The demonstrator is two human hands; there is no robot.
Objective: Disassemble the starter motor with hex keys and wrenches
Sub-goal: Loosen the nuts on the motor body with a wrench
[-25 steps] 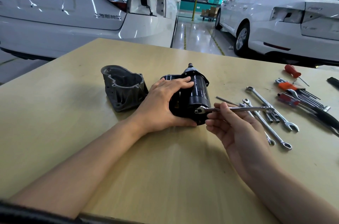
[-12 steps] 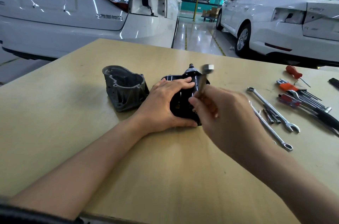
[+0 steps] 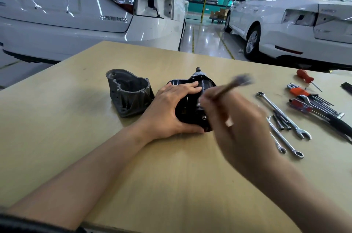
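Black cylindrical starter motor bodies [image 3: 198, 99]: one.
Grey cast-metal housings, detached [image 3: 129, 93]: one.
Blurred metal wrenches held in a hand [image 3: 231, 86]: one.
Chrome combination wrenches lying on the table: three, long [image 3: 282, 114], middle [image 3: 282, 137], short [image 3: 277, 144].
Red-handled screwdrivers [image 3: 304, 78]: one.
Bare hands: two, left [image 3: 171, 110], right [image 3: 238, 128].
White cars behind the table: two, left [image 3: 85, 13], right [image 3: 295, 19].
Pale wooden tables [image 3: 171, 175]: one.

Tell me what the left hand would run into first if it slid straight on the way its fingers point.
The left hand, gripping the black starter motor body, points right. Beyond the motor it would probably first meet the blurred right hand holding the silver wrench; depth is unclear.
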